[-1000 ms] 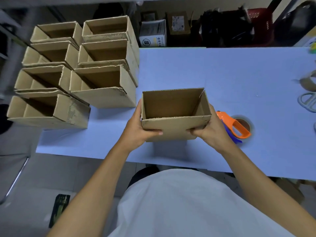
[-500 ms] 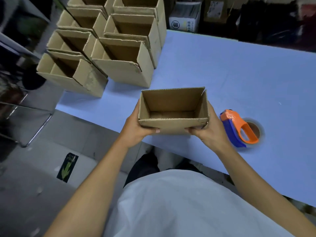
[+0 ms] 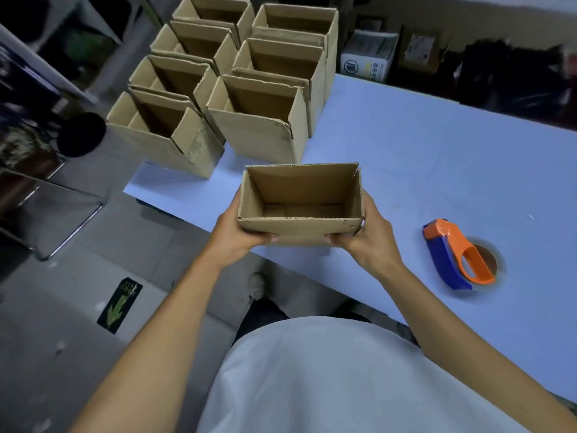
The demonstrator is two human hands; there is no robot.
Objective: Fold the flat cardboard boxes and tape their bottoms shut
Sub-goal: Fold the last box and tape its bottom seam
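Observation:
I hold a small open-topped cardboard box [image 3: 299,228] above the near edge of the blue table [image 3: 437,170]. My left hand [image 3: 237,229] grips its left end and my right hand [image 3: 365,239] grips its right end, thumbs on the near wall. The box's opening faces up and its closed bottom shows inside. An orange and blue tape dispenser [image 3: 459,254] lies on the table to the right of my right hand, apart from it.
Several folded open boxes [image 3: 259,132] stand in two rows at the table's far left corner. A metal chair frame [image 3: 71,226] and a floor sticker [image 3: 120,304] are to the left below the table. Cartons and dark clutter line the far side.
The view has swung left and down, so the finished boxes sit higher and nearer the centre. The box has stayed in both hands and tilted its opening more toward me.

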